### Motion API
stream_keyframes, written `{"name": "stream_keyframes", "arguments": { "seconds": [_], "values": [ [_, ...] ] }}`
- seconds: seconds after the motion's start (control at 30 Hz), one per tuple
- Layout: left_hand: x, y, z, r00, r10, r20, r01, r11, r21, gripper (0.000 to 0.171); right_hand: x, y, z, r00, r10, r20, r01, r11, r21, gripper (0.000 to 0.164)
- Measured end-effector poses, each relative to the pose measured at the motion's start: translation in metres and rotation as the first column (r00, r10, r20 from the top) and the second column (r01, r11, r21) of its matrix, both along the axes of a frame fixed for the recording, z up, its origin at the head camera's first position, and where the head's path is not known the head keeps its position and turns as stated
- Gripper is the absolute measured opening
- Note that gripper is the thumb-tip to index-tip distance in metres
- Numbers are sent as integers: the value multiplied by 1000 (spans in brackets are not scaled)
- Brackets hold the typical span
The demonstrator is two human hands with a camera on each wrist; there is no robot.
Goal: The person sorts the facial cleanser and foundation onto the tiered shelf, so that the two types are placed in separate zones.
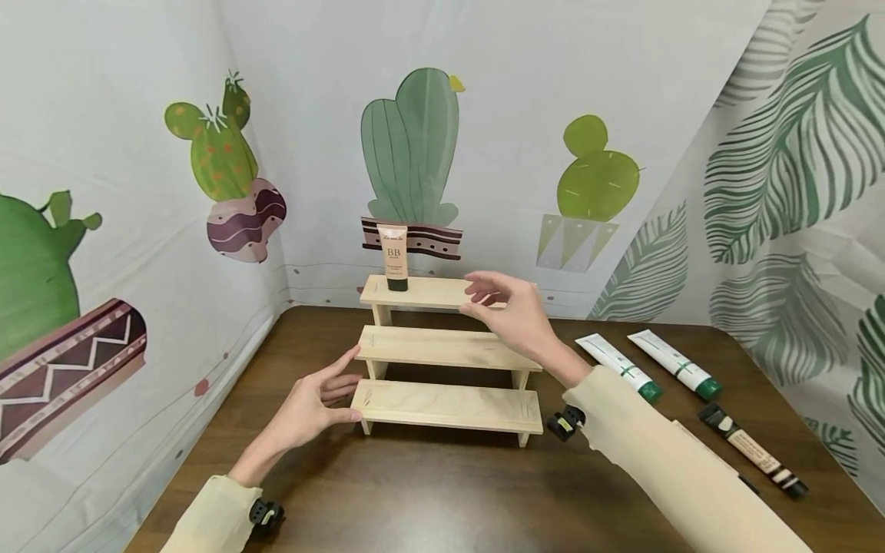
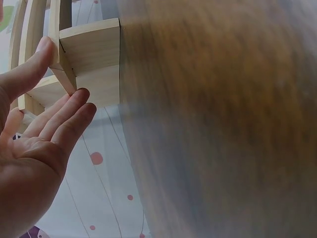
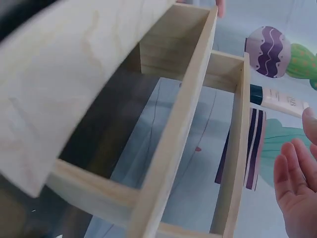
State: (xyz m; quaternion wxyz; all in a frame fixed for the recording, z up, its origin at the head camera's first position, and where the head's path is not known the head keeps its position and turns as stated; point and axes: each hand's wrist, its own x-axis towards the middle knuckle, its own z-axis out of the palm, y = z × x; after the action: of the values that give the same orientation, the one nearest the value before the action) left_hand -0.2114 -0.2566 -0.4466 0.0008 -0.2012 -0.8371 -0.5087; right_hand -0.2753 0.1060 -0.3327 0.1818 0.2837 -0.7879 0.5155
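Observation:
A three-step wooden display stand (image 1: pixel 442 403) stands on the brown table. My left hand (image 1: pixel 304 407) holds its left end: the thumb lies at the lowest step and the index finger reaches the middle step. In the left wrist view, the thumb and fingers of the left hand (image 2: pixel 39 144) meet the end of a step (image 2: pixel 62 64) from two sides. A beige BB cream tube (image 1: pixel 393 257) stands upright on its dark cap at the top step's left. Near that step's right end is my right hand (image 1: pixel 515 315), fingers loosely bent, holding nothing. The right wrist view shows the right hand (image 3: pixel 297 183) apart from the tube (image 3: pixel 280 99).
Two white tubes with green caps, one nearer (image 1: pixel 618 367) and one farther right (image 1: pixel 674 363), lie on the table right of the stand. A dark-and-beige tube (image 1: pixel 754 453) lies in front of them. Another thin item (image 1: pixel 708 445) is partly behind the right sleeve. Cactus-print cloth (image 1: pixel 498 153) hangs behind.

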Motion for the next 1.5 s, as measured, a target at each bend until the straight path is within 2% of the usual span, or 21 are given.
{"name": "stream_keyframes", "arguments": {
  "seconds": [0.2,0.57,0.83,1.07,1.3,1.5],
  "values": [
    [0,-3,1,1000,1,-10,-1,1000,-8,105,22,18,-12,999,-37,3,37,998,52,42],
    [2,4,-1,1000,-1,16,1,1000,4,105,65,69,-41,994,-96,-49,98,994,42,38],
    [0,2,0,1000,-22,18,21,999,27,105,89,108,-60,982,-189,-23,190,980,56,41],
    [-1,2,3,1000,-25,12,25,999,24,104,103,138,-75,958,-285,-18,285,950,129,42],
    [1,1,3,1000,-16,15,15,1000,21,105,119,164,-91,943,-331,-24,329,925,191,44],
    [0,1,3,1000,-19,2,19,999,40,104,133,193,-104,920,-393,-15,384,889,250,41]
  ]
}}
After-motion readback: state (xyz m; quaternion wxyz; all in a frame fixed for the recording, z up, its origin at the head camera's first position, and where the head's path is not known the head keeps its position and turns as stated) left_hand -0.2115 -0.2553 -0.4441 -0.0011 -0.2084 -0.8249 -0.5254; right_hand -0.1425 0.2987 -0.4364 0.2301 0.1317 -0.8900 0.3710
